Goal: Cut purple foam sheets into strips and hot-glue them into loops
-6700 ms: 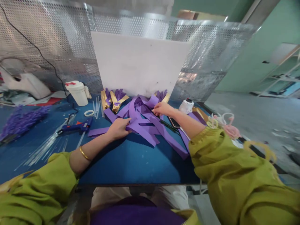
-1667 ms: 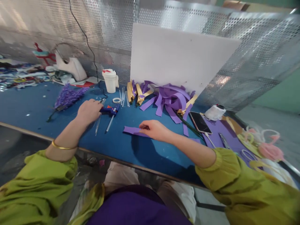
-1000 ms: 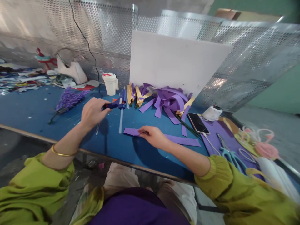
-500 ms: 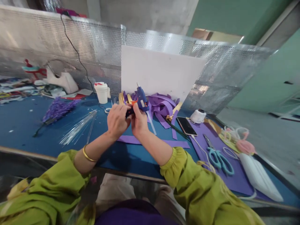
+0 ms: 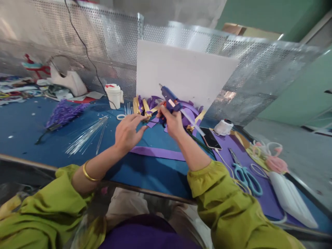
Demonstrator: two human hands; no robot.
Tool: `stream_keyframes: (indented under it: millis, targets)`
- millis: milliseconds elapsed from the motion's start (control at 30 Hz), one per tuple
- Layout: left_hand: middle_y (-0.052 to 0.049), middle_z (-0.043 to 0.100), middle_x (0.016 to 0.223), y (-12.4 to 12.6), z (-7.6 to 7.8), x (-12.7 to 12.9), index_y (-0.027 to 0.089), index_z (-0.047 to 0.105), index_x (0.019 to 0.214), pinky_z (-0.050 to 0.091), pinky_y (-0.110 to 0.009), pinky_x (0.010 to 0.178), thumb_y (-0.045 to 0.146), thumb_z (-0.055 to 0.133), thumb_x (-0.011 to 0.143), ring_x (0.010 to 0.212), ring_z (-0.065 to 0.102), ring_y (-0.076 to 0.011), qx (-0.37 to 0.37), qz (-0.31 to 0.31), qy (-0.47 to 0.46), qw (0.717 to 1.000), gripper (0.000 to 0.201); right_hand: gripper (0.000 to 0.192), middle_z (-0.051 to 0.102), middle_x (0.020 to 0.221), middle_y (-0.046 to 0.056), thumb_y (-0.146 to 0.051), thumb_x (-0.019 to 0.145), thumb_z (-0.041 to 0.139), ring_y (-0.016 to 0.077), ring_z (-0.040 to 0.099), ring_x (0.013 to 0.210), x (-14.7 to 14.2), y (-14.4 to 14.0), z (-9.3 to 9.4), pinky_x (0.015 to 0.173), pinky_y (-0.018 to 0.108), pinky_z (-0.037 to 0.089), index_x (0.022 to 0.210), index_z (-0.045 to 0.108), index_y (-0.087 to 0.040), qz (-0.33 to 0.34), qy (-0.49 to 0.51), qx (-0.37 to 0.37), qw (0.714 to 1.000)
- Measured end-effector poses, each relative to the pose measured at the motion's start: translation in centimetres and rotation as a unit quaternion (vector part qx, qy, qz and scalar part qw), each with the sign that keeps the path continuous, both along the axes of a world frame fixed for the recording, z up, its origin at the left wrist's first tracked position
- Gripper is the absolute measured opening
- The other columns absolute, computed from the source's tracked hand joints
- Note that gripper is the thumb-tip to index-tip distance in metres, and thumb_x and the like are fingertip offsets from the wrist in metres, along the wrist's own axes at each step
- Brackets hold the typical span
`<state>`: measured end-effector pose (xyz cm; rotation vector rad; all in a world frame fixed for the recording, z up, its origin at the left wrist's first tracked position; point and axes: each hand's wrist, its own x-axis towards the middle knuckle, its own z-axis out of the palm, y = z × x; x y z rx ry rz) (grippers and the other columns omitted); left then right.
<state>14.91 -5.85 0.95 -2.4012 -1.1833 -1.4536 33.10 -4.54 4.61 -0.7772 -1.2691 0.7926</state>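
Observation:
My right hand (image 5: 172,122) is wrapped around the handle of a blue hot glue gun (image 5: 169,99), whose nozzle tilts up and to the left. A translucent glue stick (image 5: 193,121) sticks out of its rear. My left hand (image 5: 129,133) is apart from the gun, thumb and fingers spread, just above the table; I see nothing held in it. Below both hands, a flat purple strip (image 5: 158,153) lies across the blue table (image 5: 145,176). Behind them is a pile of curled purple and gold ribbon pieces (image 5: 190,110), partly hidden by my right hand and the gun.
To the left lie thin clear sticks (image 5: 86,136) and a purple flower bunch (image 5: 64,116). A white cup (image 5: 113,97) stands behind. A white board (image 5: 184,69) leans at the back. On the right are a phone (image 5: 210,138), scissors (image 5: 246,176) and a white pad (image 5: 292,199).
My left hand has come off the glue gun and moved apart from it. My right hand has carried the gun to the right and turned its nozzle further left. The view has shifted slightly.

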Motion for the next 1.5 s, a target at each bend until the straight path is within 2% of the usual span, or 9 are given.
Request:
stream_keyframes:
  millis: [100,233,300,433,500,633,833,1000,1500]
  targets:
    - [-0.007,0.076,0.106,-0.4,-0.6,-2.8,0.02,0.076,0.102,0.052,-0.037,0.092,0.027,0.054,0.094,0.104,0.067,-0.0249,-0.068,-0.009,0.098,0.993,0.025,0.022,0.058,0.07,-0.003,-0.042,0.086,0.066,0.0148,0.056,0.063,3.3,-0.2,0.8,0.069,0.033,0.05,0.097,0.063,-0.024,-0.045,-0.191,-0.003,0.98]
    - [-0.006,0.077,0.11,-2.4,-2.8,-5.5,0.021,0.077,0.102,0.053,-0.039,0.095,0.033,0.047,0.097,0.107,0.068,-0.0243,-0.166,-0.08,0.213,0.96,0.033,0.023,0.062,0.105,0.005,-0.036,0.077,0.075,0.0202,0.06,0.089,6.0,-0.8,-0.1,0.082,0.035,0.049,0.093,0.065,-0.022,-0.093,-0.357,0.013,0.929]
    - [-0.008,0.075,0.114,-3.9,-4.3,-5.9,0.018,0.075,0.109,0.052,-0.042,0.099,0.037,0.045,0.1,0.112,0.066,-0.0254,-0.165,-0.075,0.218,0.959,0.037,0.025,0.061,0.113,0.006,-0.036,0.076,0.076,0.0218,0.06,0.098,6.4,-1.2,-1.2,0.087,0.036,0.048,0.094,0.065,-0.022,-0.052,-0.397,0.019,0.916]
    - [-0.014,0.07,0.126,-6.3,-7.0,-5.7,0.01,0.068,0.123,0.051,-0.047,0.101,0.044,0.045,0.101,0.12,0.062,-0.0301,-0.133,-0.027,0.229,0.964,0.046,0.024,0.065,0.088,0.002,-0.041,0.082,0.071,0.019,0.061,0.083,5.8,-2.3,-3.4,0.075,0.031,0.048,0.092,0.061,-0.021,0.107,-0.432,-0.085,0.891]
    - [-0.014,0.068,0.13,-6.9,-7.6,-5.6,0.009,0.065,0.128,0.05,-0.048,0.102,0.048,0.046,0.101,0.123,0.06,-0.0315,-0.123,-0.009,0.234,0.964,0.051,0.028,0.066,0.083,0.001,-0.044,0.08,0.073,0.0186,0.061,0.079,5.2,-2.7,-4.3,0.071,0.03,0.048,0.089,0.06,-0.021,0.15,-0.431,-0.126,0.881]
    - [-0.015,0.066,0.133,-7.2,-7.6,-5.4,0.009,0.064,0.129,0.049,-0.05,0.102,0.054,0.048,0.098,0.125,0.058,-0.0328,-0.129,-0.007,0.236,0.963,0.057,0.039,0.071,0.086,0.004,-0.05,0.075,0.076,0.0203,0.066,0.079,4.2,-3.1,-5.8,0.074,0.031,0.05,0.096,0.06,-0.02,0.174,-0.378,-0.191,0.889]
    - [-0.016,0.064,0.135,-7.2,-6.8,-5.3,0.008,0.062,0.131,0.049,-0.051,0.104,0.055,0.052,0.096,0.127,0.056,-0.0336,-0.155,-0.007,0.228,0.961,0.06,0.027,0.072,0.086,0.004,-0.044,0.083,0.072,0.0178,0.065,0.077,3.5,-3.2,-6.9,0.071,0.027,0.049,0.087,0.061,-0.019,0.192,-0.409,-0.205,0.868]
    - [-0.017,0.063,0.137,-7.3,-6.6,-5.2,0.009,0.062,0.131,0.049,-0.051,0.104,0.058,0.052,0.095,0.128,0.055,-0.0341,-0.175,-0.011,0.215,0.961,0.062,0.033,0.068,0.078,0.001,-0.049,0.082,0.075,0.0156,0.061,0.069,3.1,-3.5,-7.0,0.064,0.025,0.047,0.085,0.059,-0.02,0.175,-0.405,-0.25,0.862]
    - [-0.015,0.065,0.134,-7.2,-6.5,-5.0,0.01,0.064,0.129,0.051,-0.05,0.102,0.054,0.053,0.096,0.124,0.058,-0.0342,-0.173,-0.007,0.196,0.965,0.056,0.054,0.062,0.064,0.001,-0.076,0.083,0.056,0.0155,0.055,0.059,1.9,-3.9,-6.5,0.057,0.027,0.043,0.076,0.057,-0.022,0.127,-0.5,-0.224,0.827]
